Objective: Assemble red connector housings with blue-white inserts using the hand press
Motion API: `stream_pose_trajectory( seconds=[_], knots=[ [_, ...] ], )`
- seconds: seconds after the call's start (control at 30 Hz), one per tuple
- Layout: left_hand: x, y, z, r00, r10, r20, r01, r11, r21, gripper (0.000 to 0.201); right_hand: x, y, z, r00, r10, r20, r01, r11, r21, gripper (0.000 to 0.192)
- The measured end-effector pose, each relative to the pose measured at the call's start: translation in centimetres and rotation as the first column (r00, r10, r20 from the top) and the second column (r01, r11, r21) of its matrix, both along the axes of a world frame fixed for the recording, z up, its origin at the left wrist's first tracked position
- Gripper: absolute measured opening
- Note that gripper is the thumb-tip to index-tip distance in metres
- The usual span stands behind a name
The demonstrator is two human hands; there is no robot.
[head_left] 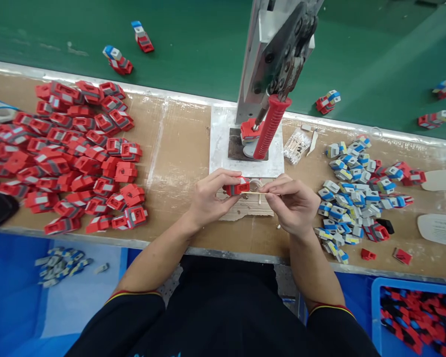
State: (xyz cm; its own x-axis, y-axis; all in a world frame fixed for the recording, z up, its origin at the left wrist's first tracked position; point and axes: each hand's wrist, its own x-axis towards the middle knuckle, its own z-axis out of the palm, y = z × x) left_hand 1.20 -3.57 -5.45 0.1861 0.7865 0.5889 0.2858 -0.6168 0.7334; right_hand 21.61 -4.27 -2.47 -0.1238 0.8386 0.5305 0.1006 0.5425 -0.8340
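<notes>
1. The left hand (208, 198) pinches a small red plastic block (237, 188) between thumb and fingertips, just in front of the press's white base plate (220, 144).
2. The right hand (293, 203) has its fingers closed narrowly on a thin pale stick (253, 192) whose tip meets the red block; both hands hover over a worn wooden pad (245, 208) lying against the plate's near edge.
3. On the plate stands a grey metal press column (262, 54) with one ribbed red lever handle (270, 126) slanting down; one red part (249, 130) sits under its head.
4. Right of the plate lies a clear packet of sticks (296, 146), and beyond it a loose heap of small blue, white and yellow pieces (351, 193), too many to count, with a few red ones mixed in.
5. Left of the plate, well apart, spreads a large pile of boxy red housings (70, 153), dozens at least.
6. Behind the plate runs a green belt (193, 44) carrying six assembled red-and-blue units, two to the left, four to the right.
7. Nearer than the brown bench edge, blue bins (382, 307) hold more parts: grey ones on the left, red and black on the right.
</notes>
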Motion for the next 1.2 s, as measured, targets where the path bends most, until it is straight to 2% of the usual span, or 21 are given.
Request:
stream_pose_trajectory(
  seconds=[0.23,0.5,0.7,0.77,0.87,0.93,0.97,1.0,1.03,1.07,1.1,1.13,1.17,1.2],
  knots=[
    [0.0,0.0,0.0,1.0,0.001,-0.005,-0.001,1.0,-0.006,0.022,0.2,0.1,-0.1,0.995,0.007,0.099,-0.011,0.999,0.036,0.013],
    [0.0,0.0,0.1,1.0,0.025,-0.016,-0.025,1.0,-0.006,0.019,1.1,0.3,-0.1,0.975,-0.082,0.207,0.068,0.995,0.072,0.012],
    [-0.1,0.1,-0.3,0.999,0.047,0.004,-0.047,0.999,-0.026,0.02,2.8,0.5,0.2,0.967,-0.138,0.214,0.124,0.989,0.074,0.009],
    [-0.1,0.1,-0.3,0.999,0.043,0.01,-0.042,0.999,-0.024,0.021,3.1,0.8,0.2,0.928,-0.104,0.358,0.09,0.994,0.055,0.01],
    [-0.1,0.1,-0.3,0.999,0.023,0.028,-0.023,1.0,-0.008,0.022,2.7,1.2,-0.1,0.801,0.017,0.598,-0.022,1.0,0.001,0.011],
    [-0.2,0.2,-0.3,0.999,0.023,0.042,-0.023,1.0,-0.011,0.023,2.9,1.3,-0.1,0.776,0.097,0.623,-0.097,0.995,-0.034,0.007],
    [-0.3,0.2,-0.3,0.998,0.029,0.049,-0.028,0.999,-0.019,0.024,3.5,1.3,0.1,0.797,0.111,0.593,-0.108,0.993,-0.042,0.009],
    [-0.3,0.2,-0.3,0.998,0.039,0.056,-0.037,0.999,-0.032,0.025,4.5,1.4,0.4,0.838,0.072,0.541,-0.071,0.997,-0.024,0.015],
    [-0.4,0.2,-0.4,0.997,0.05,0.065,-0.047,0.998,-0.048,0.026,5.9,1.3,0.8,0.88,-0.034,0.474,0.028,0.999,0.02,0.02],
    [-0.4,0.3,-0.5,0.995,0.059,0.076,-0.054,0.997,-0.062,0.027,7.6,1.3,1.2,0.894,-0.193,0.405,0.177,0.981,0.078,0.024],
    [-0.5,0.3,-0.5,0.994,0.065,0.09,-0.059,0.995,-0.077,0.028,9.4,1.2,1.7,0.859,-0.367,0.355,0.342,0.93,0.133,0.026],
    [-0.5,0.3,-0.5,0.992,0.068,0.107,-0.058,0.994,-0.088,0.03,11.4,1.0,2.1,0.785,-0.514,0.346,0.483,0.857,0.178,0.027],
    [-0.5,0.3,-0.5,0.99,0.068,0.125,-0.056,0.994,-0.096,0.031,13.2,0.8,2.5,0.699,-0.591,0.404,0.56,0.803,0.206,0.026],
    [-0.6,0.2,-0.4,0.988,0.067,0.141,-0.053,0.994,-0.101,0.032,14.8,0.7,2.7,0.622,-0.584,0.522,0.568,0.795,0.212,0.023]
  ],
)
